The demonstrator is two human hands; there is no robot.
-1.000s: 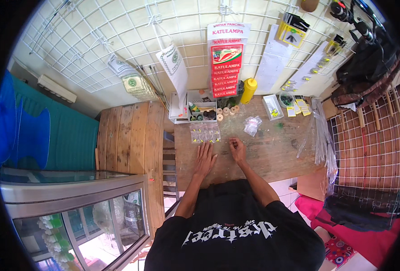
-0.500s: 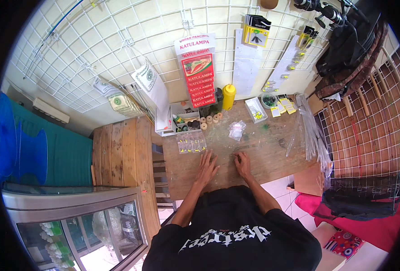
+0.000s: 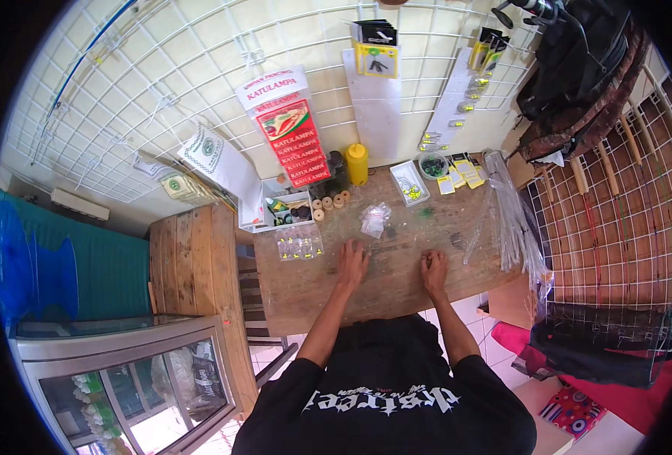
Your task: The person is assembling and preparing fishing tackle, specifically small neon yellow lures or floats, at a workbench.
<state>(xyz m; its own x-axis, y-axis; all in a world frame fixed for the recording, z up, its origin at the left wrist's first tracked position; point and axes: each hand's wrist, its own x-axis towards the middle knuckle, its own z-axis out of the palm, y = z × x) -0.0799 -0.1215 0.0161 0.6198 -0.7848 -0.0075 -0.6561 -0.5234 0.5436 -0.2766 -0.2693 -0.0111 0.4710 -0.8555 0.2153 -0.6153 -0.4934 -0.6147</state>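
Note:
My left hand (image 3: 353, 262) lies on the worn wooden table (image 3: 389, 292), fingers stretched forward and no object visible in it. To its right, my right hand (image 3: 433, 271) rests on the same top with its fingers curled in. Whatever those fingers hold, if anything, is hidden. Just beyond the left hand is a small clear plastic bag (image 3: 376, 220). Left of that hand lie clear packets (image 3: 299, 243) with small yellow-marked pieces inside.
Toward the back stand a white divided box (image 3: 256, 221), wooden spools (image 3: 318, 214), a yellow bottle (image 3: 357, 164), a white tray (image 3: 413, 200) of yellow pieces and a round tub (image 3: 433, 166). Long clear plastic sleeves (image 3: 510, 220) cover the right edge. A wire grid (image 3: 199, 45) carries hanging packets.
Both hands have shifted right along the table, the right one farther, so the gap between them has widened. My left hand also reaches farther forward. The whole view has swung slightly right.

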